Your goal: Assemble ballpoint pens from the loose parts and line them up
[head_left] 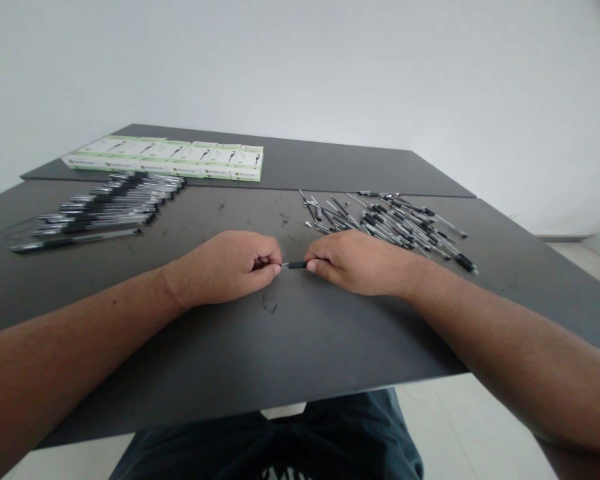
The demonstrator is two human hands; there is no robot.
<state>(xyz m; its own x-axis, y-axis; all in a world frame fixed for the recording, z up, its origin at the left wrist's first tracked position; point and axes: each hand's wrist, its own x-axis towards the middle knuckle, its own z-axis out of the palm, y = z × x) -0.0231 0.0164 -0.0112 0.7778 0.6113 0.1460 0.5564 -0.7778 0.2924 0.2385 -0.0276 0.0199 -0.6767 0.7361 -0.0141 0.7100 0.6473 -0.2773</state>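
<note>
A pen point(297, 265) with a black grip section lies level between my two hands above the front middle of the table. My left hand point(230, 268) pinches its silvery tip end between thumb and forefinger. At the other end, my right hand point(355, 263) is closed around the pen's black grip, and the rest of the barrel is hidden behind those fingers. Just beyond my right hand spreads a loose heap of pens and pen parts point(405, 223). To the far left, pens point(105, 203) lie side by side in a rough row.
Several white and green boxes point(165, 157) stand in a line at the back left of the dark grey table point(260, 347). A seam crosses the table behind the pens. Small dark marks dot its surface. A pale wall point(300, 67) rises behind.
</note>
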